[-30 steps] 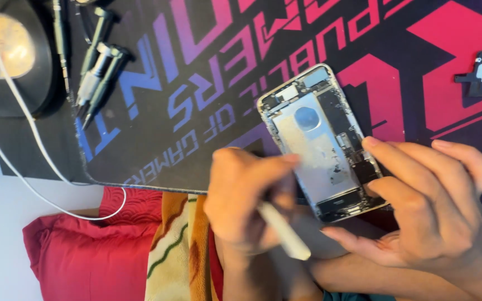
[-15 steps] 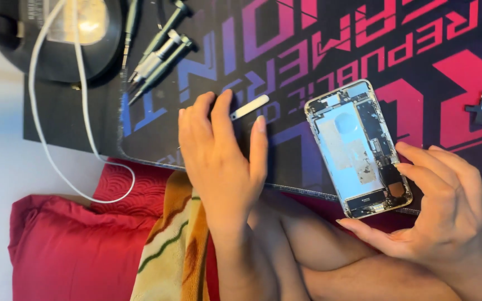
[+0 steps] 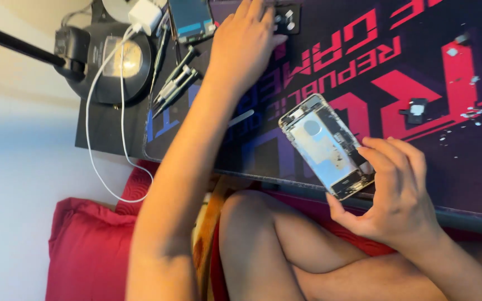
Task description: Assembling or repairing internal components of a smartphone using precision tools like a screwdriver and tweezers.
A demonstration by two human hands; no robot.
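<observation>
At the near edge of the tabletop [image 3: 112,142], the right hand [image 3: 400,195] pinches the lower end of an opened phone chassis [image 3: 326,145], thumb underneath and fingers curled over its bottom corner, so that hand is closed on the chassis. The chassis lies with its long axis running diagonally, upper end toward the far left, lower end toward the person, its bare metal inner plate facing up. The left hand [image 3: 249,36] is well apart from it, stretched out to the far edge of the mat, fingers spread and bent down beside a small dark tray [image 3: 285,19] holding a few tiny pale parts; whether the fingertips pinch anything cannot be told. So the right hand is the one on the phone, and the left forearm crosses the space to the left of it. A slim pale pry tool [image 3: 241,118] lies on the mat just beside that forearm, between it and the chassis. Further left, a cluster of slender screwdrivers [image 3: 174,83] lies fanned near a round black lamp base [image 3: 115,61], from which a white cable [image 3: 104,150] loops off the edge. A small screen module [image 3: 189,19] rests by the left hand. To the right, a small black component [image 3: 417,108] sits alone on the printed gaming mat [image 3: 464,145]. Below, red cushions [image 3: 87,248] lie under the person's bare knees.
</observation>
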